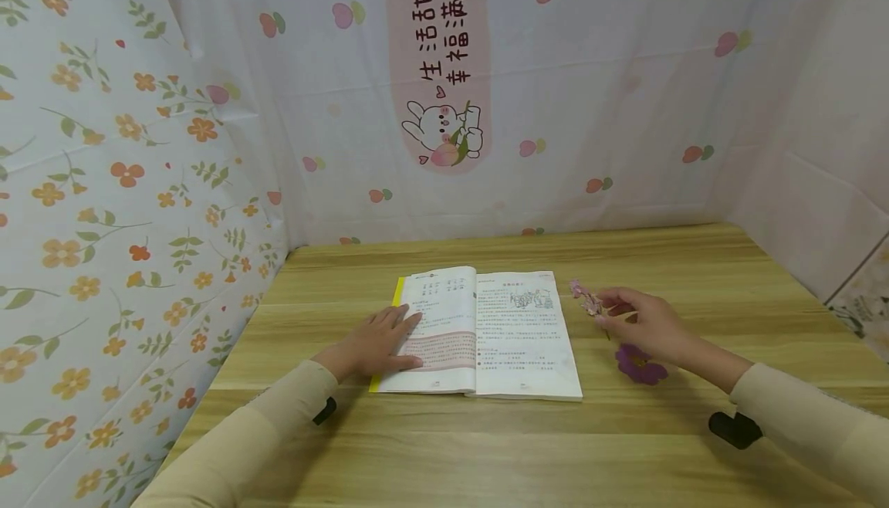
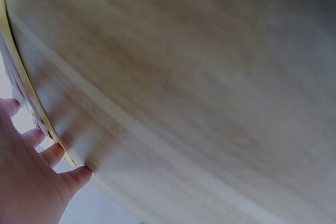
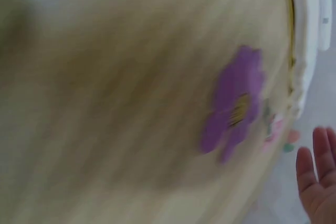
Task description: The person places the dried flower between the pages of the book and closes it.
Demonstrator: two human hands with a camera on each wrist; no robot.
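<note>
An open book [image 1: 517,369] with printed pages lies on the wooden table. My left hand [image 1: 383,342] rests on its left page, fingers spread, and in the left wrist view its fingertips [image 2: 52,153] lie along the yellow cover edge. My right hand [image 1: 646,324] is just right of the book, over the end of a sprig of small pink flowers [image 1: 592,305]. In the right wrist view the visible fingers [image 3: 321,150] are loosely extended and apart from the sprig [image 3: 273,129]; thumb contact is hidden there. Below this hand lies a purple flower [image 1: 640,365].
A floral cloth [image 1: 90,184] hangs at the left, and a white cloth [image 1: 590,91] with printed hearts and a rabbit covers the back. Wooden tabletop [image 1: 444,462] extends around the book. A dark wrist device [image 1: 735,429] sits under the right sleeve.
</note>
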